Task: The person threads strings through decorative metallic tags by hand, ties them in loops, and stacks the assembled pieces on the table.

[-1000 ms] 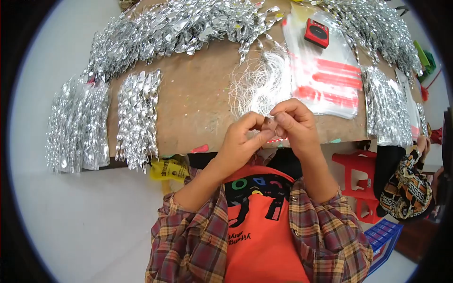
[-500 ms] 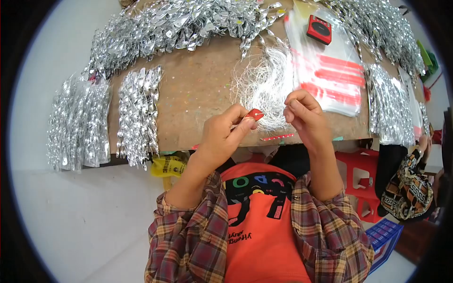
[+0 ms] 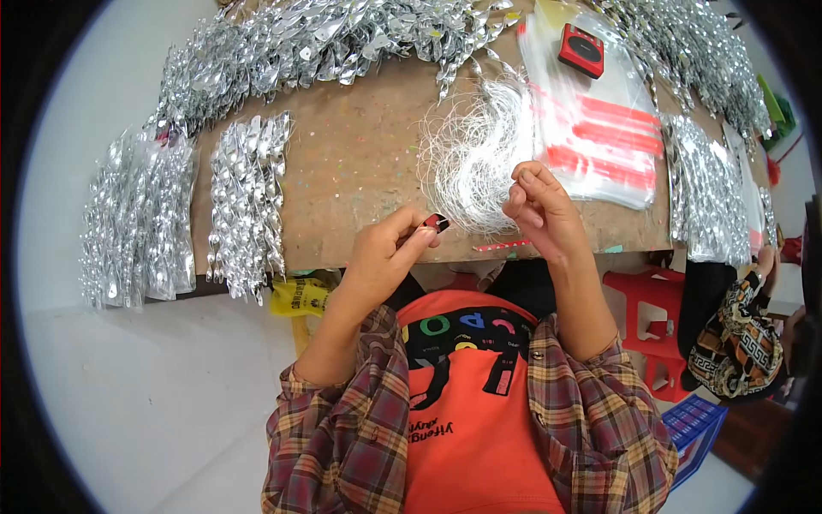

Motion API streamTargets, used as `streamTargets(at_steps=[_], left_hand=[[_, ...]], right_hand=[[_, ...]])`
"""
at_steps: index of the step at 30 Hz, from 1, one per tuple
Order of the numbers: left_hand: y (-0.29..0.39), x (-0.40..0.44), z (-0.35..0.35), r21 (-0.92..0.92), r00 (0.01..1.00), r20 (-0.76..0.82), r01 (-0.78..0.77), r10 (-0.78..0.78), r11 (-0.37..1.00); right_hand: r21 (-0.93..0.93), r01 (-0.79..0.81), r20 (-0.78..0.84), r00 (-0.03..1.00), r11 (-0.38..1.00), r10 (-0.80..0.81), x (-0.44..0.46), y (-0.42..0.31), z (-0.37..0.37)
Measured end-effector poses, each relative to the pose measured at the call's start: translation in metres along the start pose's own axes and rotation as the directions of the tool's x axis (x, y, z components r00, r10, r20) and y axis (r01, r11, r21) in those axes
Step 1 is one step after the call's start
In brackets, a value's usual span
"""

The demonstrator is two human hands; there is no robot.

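Note:
Between thumb and forefinger, my left hand (image 3: 383, 259) grips a small shiny red piece (image 3: 436, 223) with a dark edge and a thin white line across it; its kind is unclear. My right hand (image 3: 548, 212) is raised beside a tangled bundle of white string (image 3: 484, 163), thumb and forefinger pinched together. Whatever lies in that pinch, perhaps a thread, is too fine to see. Below the string, close to the table's front edge, lies a red strip with white dots (image 3: 502, 246).
Twisted silver foil strands (image 3: 248, 201) hang over the brown table's (image 3: 342, 188) left edge, with a larger heap (image 3: 317, 43) behind. Clear plastic bags (image 3: 599, 163) carry a red speaker-like box (image 3: 581, 51). Right: red stool (image 3: 646, 295), blue crate (image 3: 695, 433), another person's patterned sleeve (image 3: 745, 338).
My left hand has moved left and slightly down with the red piece, which is turned differently. The right hand has shifted slightly left, and the gap between my hands is wider.

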State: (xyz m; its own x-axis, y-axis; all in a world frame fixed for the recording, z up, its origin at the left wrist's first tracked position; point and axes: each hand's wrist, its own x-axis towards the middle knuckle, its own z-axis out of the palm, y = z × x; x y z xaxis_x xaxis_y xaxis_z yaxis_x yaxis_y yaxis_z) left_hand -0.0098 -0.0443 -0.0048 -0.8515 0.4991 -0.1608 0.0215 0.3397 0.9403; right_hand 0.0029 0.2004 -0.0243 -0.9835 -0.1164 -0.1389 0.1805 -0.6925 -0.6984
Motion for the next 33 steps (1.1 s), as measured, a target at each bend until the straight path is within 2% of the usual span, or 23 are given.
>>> streamTargets(at_steps=[3,9,11,12,14,15,16,18,19,20,22,26,33], left_hand=[[-0.014,-0.001,0.002,-0.020,0.999,0.030,0.012,-0.011,1.000],[-0.013,-0.006,0.004,-0.181,0.994,0.098,0.064,-0.046,0.981],[-0.015,-0.008,0.003,-0.270,0.946,0.323,0.089,0.004,0.959],[-0.015,-0.008,0.002,-0.272,0.947,0.321,0.094,-0.002,0.958],[-0.011,-0.006,0.001,-0.324,0.832,0.551,0.151,0.057,0.934],[-0.010,-0.003,0.003,-0.329,0.817,0.575,0.185,0.041,0.926],[-0.006,-0.001,0.006,-0.332,0.822,0.569,0.192,0.034,0.924],[0.003,0.002,0.017,-0.627,0.901,0.416,0.187,0.123,0.757],[0.005,0.004,0.025,-0.651,0.941,0.338,0.220,0.018,0.726],[0.002,0.006,0.030,-0.653,0.942,0.336,0.220,0.017,0.724],[-0.004,0.011,0.036,-0.756,0.981,0.196,0.153,-0.003,0.637],[0.003,0.008,0.035,-0.595,0.992,0.127,0.074,0.002,0.800],[0.001,0.004,0.035,-0.548,0.995,0.100,0.040,0.018,0.836]], right_hand=[[0.001,-0.002,-0.007,1.000,1.000,0.002,0.001,0.000,0.001],[-0.014,-0.029,0.012,0.999,0.999,0.030,0.001,0.001,0.005],[-0.016,-0.055,0.034,0.998,0.998,0.055,-0.001,0.003,0.009],[-0.035,-0.100,0.046,0.994,0.994,0.102,-0.002,0.004,0.012],[-0.053,-0.158,0.062,0.985,0.986,0.161,-0.005,0.007,0.020],[-0.099,-0.204,0.049,0.977,0.974,0.210,-0.007,0.008,0.025],[-0.144,-0.249,0.034,0.966,0.958,0.257,-0.009,0.010,0.029],[-0.190,-0.255,0.040,0.963,0.948,0.267,-0.010,0.014,0.031],[-0.238,-0.249,0.043,0.963,0.939,0.266,-0.011,0.014,0.031],[-0.239,-0.252,0.043,0.962,0.938,0.270,-0.011,0.013,0.031],[-0.285,-0.247,0.039,0.962,0.926,0.269,-0.012,0.010,0.030],[-0.290,-0.236,0.033,0.966,0.927,0.256,-0.015,0.010,0.028],[-0.315,-0.149,0.023,0.986,0.937,0.164,-0.012,0.013,0.024]])
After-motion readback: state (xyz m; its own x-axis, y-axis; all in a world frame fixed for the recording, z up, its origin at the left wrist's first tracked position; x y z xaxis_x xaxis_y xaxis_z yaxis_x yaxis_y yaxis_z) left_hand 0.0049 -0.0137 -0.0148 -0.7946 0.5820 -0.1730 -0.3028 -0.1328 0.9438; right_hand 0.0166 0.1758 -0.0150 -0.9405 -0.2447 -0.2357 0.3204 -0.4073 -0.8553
